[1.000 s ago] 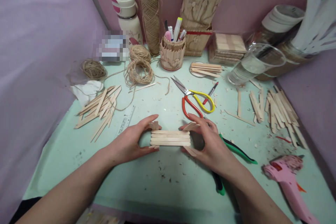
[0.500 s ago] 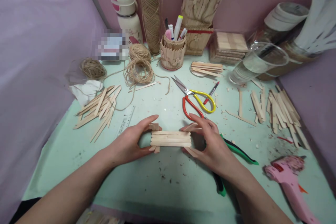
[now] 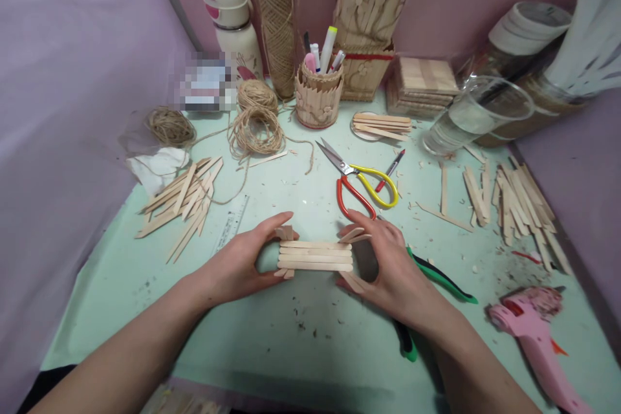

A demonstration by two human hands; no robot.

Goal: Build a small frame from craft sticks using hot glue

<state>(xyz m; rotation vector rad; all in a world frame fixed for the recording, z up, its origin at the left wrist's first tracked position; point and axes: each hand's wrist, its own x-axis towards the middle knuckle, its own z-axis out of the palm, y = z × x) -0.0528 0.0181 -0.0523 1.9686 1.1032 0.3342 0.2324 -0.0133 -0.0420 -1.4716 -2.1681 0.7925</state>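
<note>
A small popsicle-stick piece (image 3: 315,257) is held between my two hands over the middle of the table. Its top is a row of several pale sticks side by side, with short stick ends jutting out at the corners. My left hand (image 3: 252,252) grips the left end, thumb and fingers on opposite sides. The right end is pinched the same way by my right hand (image 3: 383,259). Scissors (image 3: 345,171) with one red and one yellow handle lie just beyond. Green-handled pliers (image 3: 439,277) rest partly hidden under my right hand and forearm.
Loose sticks (image 3: 187,197) lie at left near a ruler (image 3: 231,223); more sticks (image 3: 524,207) lie at right. A pink glue gun (image 3: 533,336) is at the right front. Twine (image 3: 257,126), a pen holder (image 3: 317,100), a bottle (image 3: 237,39) and a tilted clear cup (image 3: 466,119) stand behind.
Both hands keep their hold on the popsicle-stick piece. The stick ends at its corners have shifted slightly, and those by my right hand show a little more. Little else differs.
</note>
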